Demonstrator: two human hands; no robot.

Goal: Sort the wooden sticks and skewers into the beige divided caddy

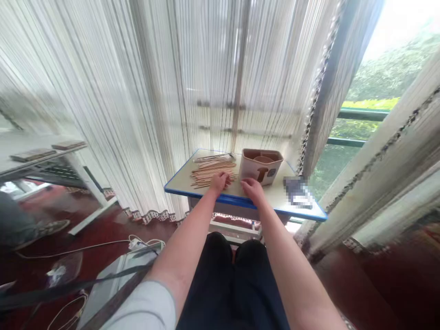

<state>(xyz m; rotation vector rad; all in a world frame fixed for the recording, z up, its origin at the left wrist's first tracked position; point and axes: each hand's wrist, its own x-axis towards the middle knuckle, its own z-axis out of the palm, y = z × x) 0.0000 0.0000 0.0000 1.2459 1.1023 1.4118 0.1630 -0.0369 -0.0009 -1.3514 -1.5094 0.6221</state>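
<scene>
Sticks (206, 173), thin and light brown, lie in a loose, roughly parallel spread on the blue-edged table (180, 182), just beyond and to the left of the left hand (221, 181). That hand is over their near right part, its fingers curled in towards the thumb — whether they pinch a stick, I cannot tell. The right hand (252, 189) is a little apart from it, palm down and fingers bent, low by the front left corner of the bin (248, 170); whether it touches the bin or grips anything is unclear. The bin stands upright just beyond the right hand, brown inside, with a brown mark on its pale front. Well to the right of that hand lies a blurred-out item (298, 191) — dark and white. Past both hands hangs a pale string curtain (220, 68).
</scene>
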